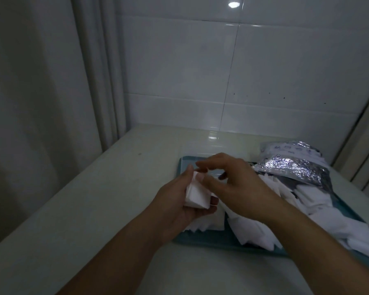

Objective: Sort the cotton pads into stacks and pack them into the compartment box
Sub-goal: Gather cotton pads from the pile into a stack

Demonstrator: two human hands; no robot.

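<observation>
We see our left hand (179,201) above the left edge of the tray (222,239), palm turned up. It holds a small stack (195,193) of white cotton pads: the thumb lies along the far side of the stack and the fingers curl under it, so the fingertips show at the near right side of the stack. The grip is narrow and closed around the stack, and the stack is lifted above the tray, not resting on it.

Our right hand (232,179) is just to the right of the stack, also above the tray. Its fingers are bent and a little spread, and the thumb tip touches the top right edge of the stack. We cannot tell if the index finger pinches a pad or only hovers over it, because the far fingers are blurred. The right hand holds nothing that we can see clearly.

On the tray, under the hands and toward its right side, many loose pads (328,211) lie in a disorderly heap, some overlapping. At the far right corner of the tray lies a silver bag (294,165), with its open mouth toward the pads. The tray stands on a pale counter (94,199), and behind the tray is a wall (264,71) of white tiles.
</observation>
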